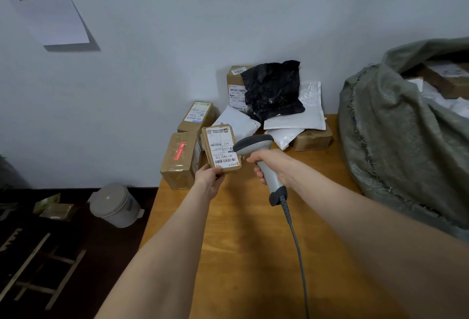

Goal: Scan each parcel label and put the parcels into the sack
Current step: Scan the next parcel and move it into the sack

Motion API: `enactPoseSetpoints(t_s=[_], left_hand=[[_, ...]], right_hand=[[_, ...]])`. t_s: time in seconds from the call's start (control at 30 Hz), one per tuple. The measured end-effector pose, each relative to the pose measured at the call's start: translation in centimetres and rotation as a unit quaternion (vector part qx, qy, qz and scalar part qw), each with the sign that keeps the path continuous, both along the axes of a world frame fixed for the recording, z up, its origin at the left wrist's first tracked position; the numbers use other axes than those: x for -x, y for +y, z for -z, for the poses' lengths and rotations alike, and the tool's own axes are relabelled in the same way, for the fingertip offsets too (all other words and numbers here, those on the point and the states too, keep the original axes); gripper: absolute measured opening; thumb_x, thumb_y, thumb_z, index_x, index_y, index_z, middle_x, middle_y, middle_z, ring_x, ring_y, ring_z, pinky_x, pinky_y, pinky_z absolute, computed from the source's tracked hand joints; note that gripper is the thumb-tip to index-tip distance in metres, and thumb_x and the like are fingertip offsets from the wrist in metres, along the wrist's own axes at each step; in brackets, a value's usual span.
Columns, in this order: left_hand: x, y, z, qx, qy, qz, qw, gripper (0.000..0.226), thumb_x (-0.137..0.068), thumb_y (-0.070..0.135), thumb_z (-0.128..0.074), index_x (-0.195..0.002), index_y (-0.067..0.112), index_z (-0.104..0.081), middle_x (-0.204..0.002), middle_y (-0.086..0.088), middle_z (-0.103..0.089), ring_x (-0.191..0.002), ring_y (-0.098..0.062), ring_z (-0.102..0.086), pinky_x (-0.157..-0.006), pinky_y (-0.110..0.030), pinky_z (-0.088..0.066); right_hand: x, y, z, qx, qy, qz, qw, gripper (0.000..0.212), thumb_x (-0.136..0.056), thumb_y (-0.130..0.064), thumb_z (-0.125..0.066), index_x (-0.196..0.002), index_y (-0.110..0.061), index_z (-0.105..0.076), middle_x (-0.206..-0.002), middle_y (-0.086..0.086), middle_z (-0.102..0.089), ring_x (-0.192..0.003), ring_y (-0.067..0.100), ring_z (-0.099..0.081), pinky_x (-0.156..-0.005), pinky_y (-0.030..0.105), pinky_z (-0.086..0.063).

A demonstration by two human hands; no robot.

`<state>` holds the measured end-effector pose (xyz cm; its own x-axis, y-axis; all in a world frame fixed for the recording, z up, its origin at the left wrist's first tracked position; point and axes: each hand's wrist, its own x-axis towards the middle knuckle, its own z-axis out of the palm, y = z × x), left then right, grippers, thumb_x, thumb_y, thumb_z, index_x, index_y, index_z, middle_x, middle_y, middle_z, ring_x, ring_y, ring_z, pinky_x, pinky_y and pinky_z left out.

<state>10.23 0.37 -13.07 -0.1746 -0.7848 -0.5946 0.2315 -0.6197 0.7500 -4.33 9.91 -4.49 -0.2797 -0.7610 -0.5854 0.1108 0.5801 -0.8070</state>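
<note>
Parcel in hand: small cardboard parcel (pixel 223 150), raised just above the worktop's (pixel 241 242) far left part, shipping label (pixel 222 147) facing up toward the camera.
Step, by my reading: scan of this label under way; parcel not yet in the sack.
Scanner: corded barcode scanner (pixel 256 147), head just beside the label's right edge and aimed across it; no beam visible, so I can't tell whether the read has registered.
Pile waiting: 4 cardboard boxes (pixel 180 158) against the wall, 1 black poly bag (pixel 272 90), several white mailers (pixel 299 115) stacked among them.
Sack: green woven sack (pixel 393 141) on the worktop's right side, mouth open, boxes and white mailers (pixel 446 77) already inside.
Progress: judged past the start, since the sack looks well filled, with the held parcel plus the pile left to do.
Left hand (pixel 209 175): arm stretched forward; fingers and thumb pinch the parcel's near lower corner, tilting it up.
Right hand (pixel 272 169): arm extended; fingers wrapped round the scanner handle, cable (pixel 297 242) trailing back toward the person.
Off the worktop: lidded pedal bin (pixel 114 204) on the floor to the left.
</note>
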Motion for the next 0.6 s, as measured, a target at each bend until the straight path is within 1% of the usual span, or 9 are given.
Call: enactPoseSetpoints(t_s=[0.1,0.2,0.27,0.33,0.4,0.43,0.5,0.53,0.6], left_hand=[[0.5,-0.3,-0.5,0.008,0.003,0.013,1.000,0.024,-0.095,-0.003,-0.049,-0.119,0.000,-0.053,-0.120,-0.017,-0.062,-0.104,-0.027,-0.059,-0.094,-0.035,-0.050],[1.7,-0.3,-1.3,0.014,0.014,0.029,0.999,0.026,-0.094,0.007,-0.055,-0.120,0.004,-0.057,-0.109,-0.013,-0.066,-0.101,-0.028,-0.061,-0.097,-0.038,-0.050],[2.9,0.0,-2.0,0.012,0.034,0.035,0.999,0.025,-0.093,0.012,-0.056,-0.118,0.010,-0.056,-0.103,-0.011,-0.066,-0.096,-0.026,-0.062,-0.094,-0.039,-0.052],[4.4,0.7,-2.8,0.015,0.058,0.041,0.997,0.025,-0.093,0.015,-0.055,-0.118,0.013,-0.055,-0.099,-0.009,-0.066,-0.091,-0.024,-0.062,-0.089,-0.037,-0.053],[6.2,1.6,-3.5,0.023,0.080,0.045,0.995,0.030,-0.092,0.018,-0.055,-0.122,0.013,-0.054,-0.099,-0.008,-0.065,-0.097,-0.024,-0.061,-0.086,-0.036,-0.053],[7.2,2.1,-3.9,0.028,0.086,0.046,0.995,0.032,-0.092,0.020,-0.055,-0.123,0.012,-0.054,-0.098,-0.008,-0.065,-0.100,-0.025,-0.060,-0.083,-0.035,-0.053],[9.4,3.2,-5.0,0.043,0.095,0.046,0.993,0.033,-0.092,0.022,-0.055,-0.123,0.012,-0.054,-0.100,-0.007,-0.065,-0.107,-0.026,-0.059,-0.077,-0.033,-0.052],[10.6,3.9,-5.6,0.054,0.101,0.043,0.992,0.032,-0.092,0.023,-0.054,-0.123,0.013,-0.055,-0.102,-0.007,-0.065,-0.110,-0.026,-0.058,-0.077,-0.033,-0.052],[12.9,5.4,-6.8,0.064,0.122,0.029,0.990,0.025,-0.093,0.024,-0.053,-0.116,0.013,-0.057,-0.107,-0.008,-0.065,-0.112,-0.025,-0.058,-0.084,-0.035,-0.050]], right_hand=[[0.7,0.0,-0.5,0.030,-0.014,0.045,0.998,0.009,-0.088,-0.013,-0.066,-0.087,-0.006,-0.061,-0.062,0.006,-0.056,-0.049,0.014,-0.051,-0.047,0.024,-0.046],[2.3,0.3,-1.3,0.051,-0.020,0.108,0.993,0.011,-0.088,-0.014,-0.068,-0.091,-0.006,-0.061,-0.063,0.006,-0.057,-0.049,0.014,-0.051,-0.046,0.023,-0.046],[3.9,0.7,-2.0,0.063,-0.017,0.136,0.989,0.015,-0.089,-0.016,-0.068,-0.097,-0.006,-0.061,-0.064,0.005,-0.057,-0.050,0.013,-0.051,-0.046,0.023,-0.045],[5.6,1.2,-3.0,0.074,-0.021,0.154,0.985,0.015,-0.090,-0.018,-0.068,-0.094,-0.006,-0.060,-0.067,0.005,-0.058,-0.052,0.013,-0.051,-0.048,0.024,-0.045],[7.3,1.6,-4.1,0.087,-0.036,0.169,0.981,0.015,-0.090,-0.018,-0.069,-0.087,-0.008,-0.059,-0.069,0.006,-0.059,-0.052,0.012,-0.050,-0.052,0.024,-0.045],[8.2,1.8,-4.5,0.094,-0.046,0.171,0.980,0.015,-0.090,-0.019,-0.070,-0.088,-0.008,-0.060,-0.071,0.006,-0.061,-0.050,0.011,-0.050,-0.051,0.023,-0.045],[10.2,2.1,-5.4,0.108,-0.066,0.171,0.977,0.024,-0.087,-0.022,-0.073,-0.101,-0.007,-0.060,-0.076,0.008,-0.063,-0.045,0.010,-0.051,-0.048,0.022,-0.045],[11.3,2.3,-5.7,0.118,-0.073,0.167,0.976,0.031,-0.086,-0.023,-0.075,-0.106,-0.006,-0.060,-0.077,0.009,-0.063,-0.045,0.010,-0.050,-0.047,0.022,-0.045],[13.7,2.8,-6.4,0.131,-0.069,0.155,0.977,0.037,-0.083,-0.025,-0.078,-0.109,-0.005,-0.060,-0.075,0.008,-0.061,-0.048,0.012,-0.049,-0.049,0.024,-0.045]])
